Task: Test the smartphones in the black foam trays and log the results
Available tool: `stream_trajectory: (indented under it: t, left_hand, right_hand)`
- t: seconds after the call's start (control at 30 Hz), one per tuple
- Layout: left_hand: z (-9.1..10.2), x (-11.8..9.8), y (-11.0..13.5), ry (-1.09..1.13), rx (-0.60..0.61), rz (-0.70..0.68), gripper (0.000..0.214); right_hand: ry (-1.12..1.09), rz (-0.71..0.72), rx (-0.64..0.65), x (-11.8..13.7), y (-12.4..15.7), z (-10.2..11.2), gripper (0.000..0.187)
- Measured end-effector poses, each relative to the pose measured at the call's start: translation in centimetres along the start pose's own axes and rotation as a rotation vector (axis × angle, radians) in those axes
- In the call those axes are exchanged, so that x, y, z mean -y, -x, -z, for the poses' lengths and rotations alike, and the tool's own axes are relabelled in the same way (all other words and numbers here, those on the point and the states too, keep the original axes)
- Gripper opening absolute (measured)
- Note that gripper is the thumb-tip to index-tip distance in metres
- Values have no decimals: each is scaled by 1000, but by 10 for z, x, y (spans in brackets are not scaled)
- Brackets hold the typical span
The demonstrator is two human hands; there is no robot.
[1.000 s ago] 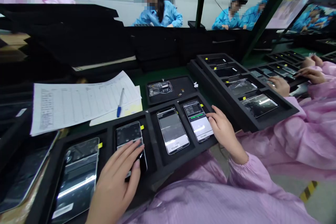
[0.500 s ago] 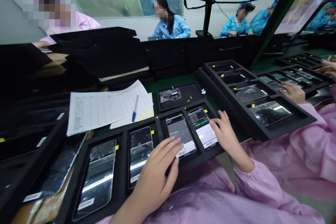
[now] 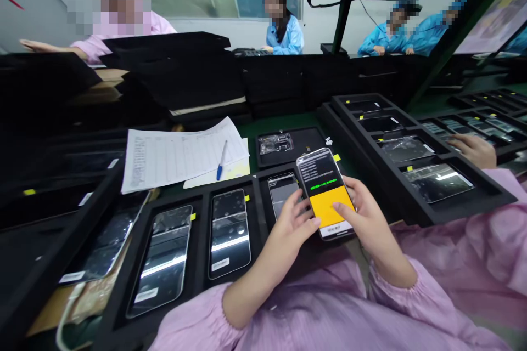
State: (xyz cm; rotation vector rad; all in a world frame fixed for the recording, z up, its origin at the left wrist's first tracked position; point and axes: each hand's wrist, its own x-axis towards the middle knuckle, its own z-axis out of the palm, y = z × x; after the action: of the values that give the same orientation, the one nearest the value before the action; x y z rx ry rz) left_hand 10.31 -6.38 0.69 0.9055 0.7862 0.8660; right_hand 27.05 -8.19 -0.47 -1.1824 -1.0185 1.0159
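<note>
Since I've only the head view, I'm reading it off that: a lit phone (image 3: 322, 200) is up in the R hand (image 3: 368, 222), tilted, over the right end of the near tray (image 3: 257, 205). Step in hand, prob.: handling & checking that screen, dark w/ text up top, a green line, a yellow block below, pale strip at the bottom.

R hand is closed round the phone's right edge, thumb over the yellow block; can't tell if it's pressing. L hand (image 3: 288, 225) is part-open, fingers a bit apart, at the left edge, thumb tip by the lower left corner; touching or just v. close, can't tell.

Next move, I'd judge, calls for a steady R grip, screen kept face-up, & L hand either bracing the edge or off the glass, as a stray tap could register.

Rel. pos.: lit phone is btwn both hands. Just left, partly hidden by L hand, a grey-screen phone (image 3: 281, 192) lies in its slot; further left, a dark phone (image 3: 229, 236), then another dark phone (image 3: 162, 263), each in its own slot. Beyond, on the bench (image 3: 267, 122): a small tray (image 3: 313, 137), paper (image 3: 177, 153) w/ a pen (image 3: 222, 160) on it. Off right, apart: a 2nd tray (image 3: 465, 203) & a co-worker's hand (image 3: 473, 149).
</note>
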Motion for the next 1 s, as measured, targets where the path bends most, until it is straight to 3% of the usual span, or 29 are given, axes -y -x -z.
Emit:
stream_trajectory:
  t: [0.07, 0.3, 0.4, 0.5, 0.63, 0.83, 1.0]
  left_hand:
    - [-6, -4, 0, 67, 37, -5, 63]
    - [1, -16, 7, -18, -132, -192, 48]
    - [7, -21, 8, -13, -189, -266, 48]
    - [8, -25, 8, -11, -253, -303, 46]
    - [6, -23, 8, -24, -306, -339, 43]
    - [1, -20, 9, -7, -306, -387, 42]
    - [-4, -22, 9, -6, -300, -395, 40]
  right_hand:
    - [-92, 1, 71, 6, 9, -11, 44]
    - [-104, 51, 116, -5, 20, -35, 49]
    - [-346, -76, 281, -15, 28, -40, 54]
    - [-450, -242, 434, -22, 35, -46, 43]
    - [-396, -315, 389, -22, 37, -49, 33]
    - [-331, -244, 252, -21, 39, -51, 35]
    - [-339, -200, 245, -22, 39, -53, 35]
